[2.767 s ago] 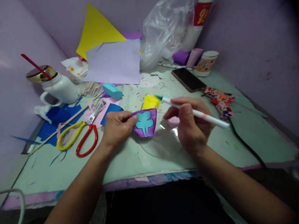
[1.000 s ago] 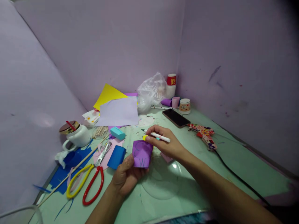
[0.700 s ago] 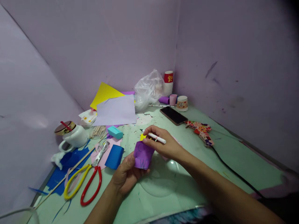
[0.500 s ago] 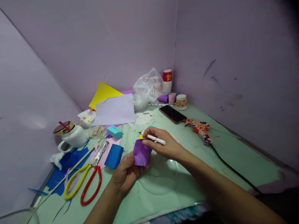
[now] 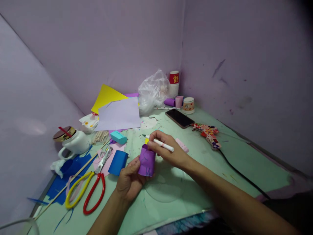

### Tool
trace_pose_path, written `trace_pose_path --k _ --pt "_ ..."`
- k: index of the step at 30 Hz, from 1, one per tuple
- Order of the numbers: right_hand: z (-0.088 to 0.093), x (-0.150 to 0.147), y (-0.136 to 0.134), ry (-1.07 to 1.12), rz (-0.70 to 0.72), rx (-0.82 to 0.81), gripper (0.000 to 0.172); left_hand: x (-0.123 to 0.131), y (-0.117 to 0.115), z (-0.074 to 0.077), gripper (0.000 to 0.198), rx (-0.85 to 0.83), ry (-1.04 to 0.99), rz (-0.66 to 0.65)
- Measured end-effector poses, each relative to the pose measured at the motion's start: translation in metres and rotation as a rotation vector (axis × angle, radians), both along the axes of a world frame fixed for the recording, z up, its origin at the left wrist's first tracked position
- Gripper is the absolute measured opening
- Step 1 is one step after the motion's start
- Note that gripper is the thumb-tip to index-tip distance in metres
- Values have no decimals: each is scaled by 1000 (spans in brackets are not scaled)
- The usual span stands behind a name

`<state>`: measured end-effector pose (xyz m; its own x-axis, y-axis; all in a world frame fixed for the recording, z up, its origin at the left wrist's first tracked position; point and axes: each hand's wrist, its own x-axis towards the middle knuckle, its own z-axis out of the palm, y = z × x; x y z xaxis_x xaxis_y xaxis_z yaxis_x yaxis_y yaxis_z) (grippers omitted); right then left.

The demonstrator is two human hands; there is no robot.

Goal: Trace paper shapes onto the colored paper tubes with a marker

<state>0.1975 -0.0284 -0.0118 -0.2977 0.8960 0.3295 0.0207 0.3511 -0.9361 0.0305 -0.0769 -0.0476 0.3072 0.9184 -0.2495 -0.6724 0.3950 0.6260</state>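
A purple paper tube (image 5: 147, 162) with blue pen lines drawn on its side is held upright over the table. My left hand (image 5: 132, 181) is closed around its lower left side. My right hand (image 5: 168, 148) is closed on a white marker (image 5: 164, 145), whose tip points up and left, away from the paper. The right fingertips are at the tube's upper right rim. A blue paper tube (image 5: 118, 162) lies just left of my left hand. Scissors (image 5: 100, 169) with one yellow and one red handle lie further left.
A white mug (image 5: 77, 142), a thin wooden stick (image 5: 73, 178) and blue paper (image 5: 57, 186) are on the left. Paper sheets (image 5: 119, 114) and a plastic bag (image 5: 153, 93) are at the back. A phone (image 5: 179, 118) and a corded patterned tool (image 5: 207, 132) lie on the right.
The purple tube has turned in my hands, so more of the blue drawing faces me. The marker's tip now shows beyond my right fingers. The whole view has shifted slightly.
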Motion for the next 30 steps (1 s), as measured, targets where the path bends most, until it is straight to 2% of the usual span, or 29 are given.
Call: trace_pose_path --k 4,7,12,15,24,30 --pt "3 10 -9 223 -119 43 30 -1 -1 0 28 -62 70 132" --pt "-2 17 -22 236 -141 115 39 2 -3 1 27 -80 99 176" --pt "-10 15 -39 -22 -185 414 14 9 -6 7 29 -78 167 237" --pt "-9 10 -41 -153 -192 547 12 12 -8 9 32 -66 194 265" --pt "-9 7 -38 -216 -192 640 14 12 -10 10 56 -40 291 255" --pt "-8 8 -39 -245 -186 663 13 13 -10 7 63 -10 339 282"
